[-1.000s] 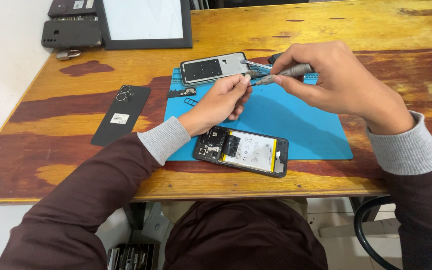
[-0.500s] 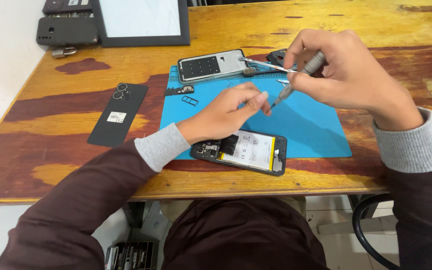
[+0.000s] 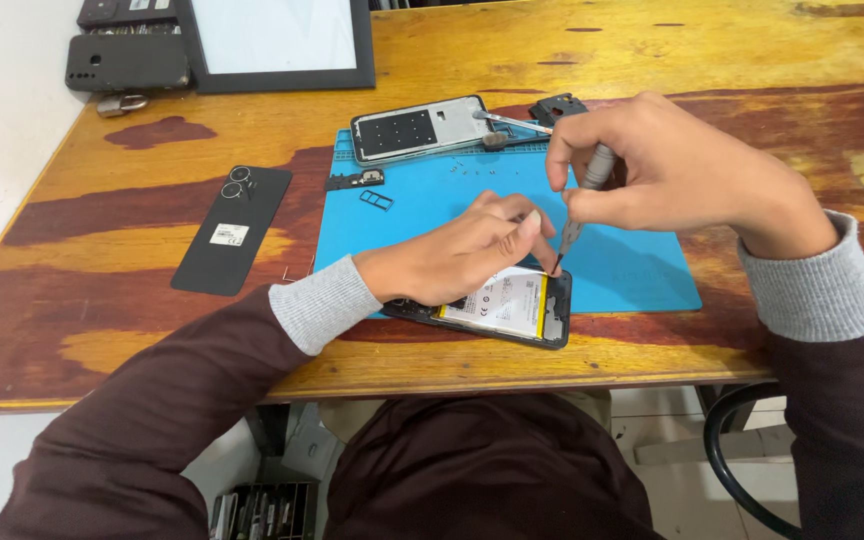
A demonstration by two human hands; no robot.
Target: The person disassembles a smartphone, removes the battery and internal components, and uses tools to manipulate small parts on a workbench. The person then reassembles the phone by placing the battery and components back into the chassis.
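- A blue work mat point(image 3: 642, 270) lies in the middle of the frame on a worn wooden table point(image 3: 732, 50) with yellow and dark red patches.
- At the mat's upper edge lies a detached phone frame panel point(image 3: 417, 128), dark with rows of small dots, and just to its right a pair of metal tweezers point(image 3: 507, 122) and a small black part point(image 3: 555, 105).
- Two small pieces sit on the mat's upper left: a black bracket point(image 3: 355, 180) and a thin card tray point(image 3: 376, 200); tiny screws are scattered near the mat's top centre.
- Left of the mat, on the bare wood, rests a black back cover point(image 3: 232, 232) with its camera rings at the top end.
- In the upper left of the frame stand a dark-framed tablet point(image 3: 274, 40) with a pale screen and a black phone case point(image 3: 127, 62).
- The opened phone point(image 3: 507, 308) lies at the lower edge of the mat, centre frame, its white and yellow battery exposed inside a black shell; its left half is hidden under the person's left hand.
- The left hand point(image 3: 457, 255) rests on the phone, fingers curled loosely over its upper left part, pressing it down rather than gripping it.
- The right hand point(image 3: 672, 170) pinches a slim grey screwdriver point(image 3: 582, 195) between thumb and fingers, closed firmly round the handle.
- The screwdriver stands nearly upright, tip down at the phone's upper right corner, just beside the left fingertips; whether it touches a screw is too small to tell.
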